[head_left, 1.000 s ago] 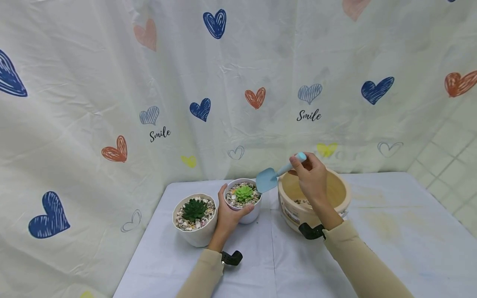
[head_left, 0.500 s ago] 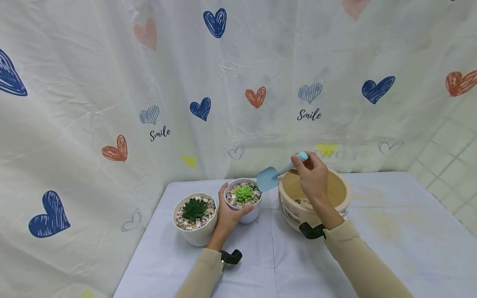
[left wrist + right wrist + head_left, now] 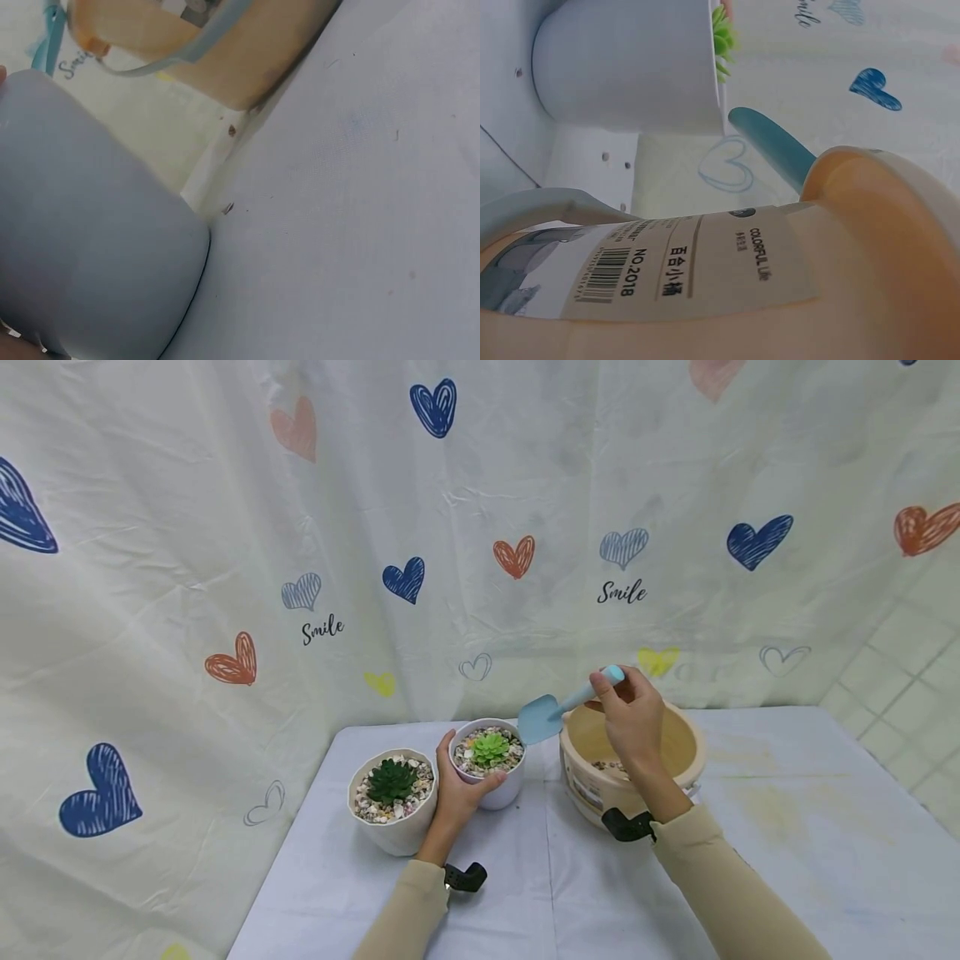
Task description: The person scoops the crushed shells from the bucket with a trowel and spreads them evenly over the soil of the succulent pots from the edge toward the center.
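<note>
My left hand [image 3: 459,789] holds a small white flower pot [image 3: 504,793], thumb on the near side and fingers around the left. Inside it, a light green succulent [image 3: 490,749] sits among pebbles. In my right hand [image 3: 633,727] is the handle of a light blue garden trowel [image 3: 538,721], pinched near its end. The blade slants down at the pot's right rim. In the right wrist view the blue blade [image 3: 769,146] shows between the pot [image 3: 630,67] and a beige bucket [image 3: 877,292]. The left wrist view is largely filled by the pot's side [image 3: 90,217].
Left of my left hand stands a cream pot [image 3: 401,839] with a dark green succulent [image 3: 391,782] and pebbles. The beige bucket, under my right hand, has some pebbles [image 3: 611,768] inside. A white cloth [image 3: 517,902] covers the table; a heart-print curtain [image 3: 465,610] hangs behind.
The trowel and my right hand have shifted very slightly to the right. My left hand stays on the white pot, almost still.
</note>
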`<act>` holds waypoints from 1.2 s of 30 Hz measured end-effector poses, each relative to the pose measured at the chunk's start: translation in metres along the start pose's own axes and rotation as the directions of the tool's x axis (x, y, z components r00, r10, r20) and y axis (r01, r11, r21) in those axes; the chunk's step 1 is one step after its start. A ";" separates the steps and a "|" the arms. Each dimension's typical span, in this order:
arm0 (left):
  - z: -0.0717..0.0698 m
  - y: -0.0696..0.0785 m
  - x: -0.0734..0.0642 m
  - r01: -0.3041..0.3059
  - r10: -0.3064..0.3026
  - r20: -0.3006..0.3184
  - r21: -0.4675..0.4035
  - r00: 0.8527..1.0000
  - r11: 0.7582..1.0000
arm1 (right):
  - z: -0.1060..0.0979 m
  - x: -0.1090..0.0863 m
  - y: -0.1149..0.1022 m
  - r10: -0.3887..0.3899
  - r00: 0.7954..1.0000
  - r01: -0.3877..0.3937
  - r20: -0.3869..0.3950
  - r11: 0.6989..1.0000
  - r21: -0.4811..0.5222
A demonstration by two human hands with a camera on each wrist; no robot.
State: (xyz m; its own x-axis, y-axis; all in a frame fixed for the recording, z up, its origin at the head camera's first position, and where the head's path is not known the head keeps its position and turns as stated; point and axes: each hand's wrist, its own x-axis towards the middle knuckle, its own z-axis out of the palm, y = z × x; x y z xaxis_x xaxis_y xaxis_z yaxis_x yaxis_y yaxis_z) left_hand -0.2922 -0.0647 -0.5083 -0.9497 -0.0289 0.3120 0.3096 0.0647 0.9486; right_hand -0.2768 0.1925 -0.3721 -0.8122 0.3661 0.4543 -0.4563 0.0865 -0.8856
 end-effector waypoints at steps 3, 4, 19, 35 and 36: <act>-0.001 0.000 -0.001 0.014 -0.014 0.014 -0.026 1.000 1.000 | 0.000 0.000 0.000 0.000 1.000 0.000 -0.009 1.000 0.003; -0.001 0.000 -0.001 0.017 -0.016 0.014 -0.029 1.000 0.999 | 0.000 0.000 0.000 -0.001 1.000 0.001 -0.011 1.000 0.006; 0.003 0.007 -0.008 -0.032 0.035 -0.054 0.060 0.998 0.998 | -0.003 0.001 0.000 0.006 0.998 -0.004 -0.069 0.999 0.034; 0.027 0.059 -0.019 -0.452 0.504 -0.074 0.346 0.860 0.822 | -0.037 0.007 -0.019 -0.080 0.976 0.133 -0.204 0.956 0.260; 0.029 0.063 -0.020 -0.464 0.513 -0.069 0.339 0.855 0.819 | -0.043 0.008 -0.023 -0.076 0.974 0.136 -0.215 0.951 0.278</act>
State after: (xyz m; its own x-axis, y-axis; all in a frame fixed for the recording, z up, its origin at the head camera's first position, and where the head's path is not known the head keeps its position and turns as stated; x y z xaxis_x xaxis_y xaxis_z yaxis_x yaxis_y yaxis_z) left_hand -0.2556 -0.0315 -0.4565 -0.6501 -0.0606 0.7574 0.6776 0.4048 0.6140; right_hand -0.2574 0.2330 -0.3525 -0.6779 0.5491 0.4889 -0.6453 -0.1259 -0.7534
